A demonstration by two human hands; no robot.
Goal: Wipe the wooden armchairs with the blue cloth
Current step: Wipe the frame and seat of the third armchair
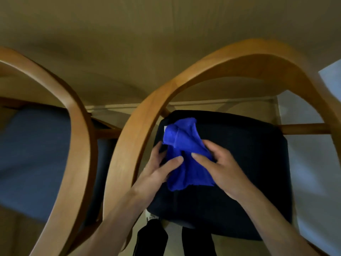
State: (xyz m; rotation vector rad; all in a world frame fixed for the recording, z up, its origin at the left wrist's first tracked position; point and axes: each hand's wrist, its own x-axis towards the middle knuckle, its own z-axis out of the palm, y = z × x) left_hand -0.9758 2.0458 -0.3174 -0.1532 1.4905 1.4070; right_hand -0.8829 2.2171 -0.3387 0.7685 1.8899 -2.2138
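A bright blue cloth (186, 154) is bunched up above the dark seat cushion (239, 182) of the right wooden armchair (230, 61). My left hand (158, 172) grips the cloth's left side, thumb pressed on top. My right hand (219, 167) holds its right side, fingers curled under the folds. The chair's curved light-wood back rail arcs around my hands. A second wooden armchair (73, 126) with a blue-grey seat cushion (33, 159) stands to the left.
A beige wall (147, 34) with a pale baseboard (114, 106) lies behind the chairs. My dark-clothed legs (153, 239) show below the seat. A white surface (313, 172) sits at the right edge.
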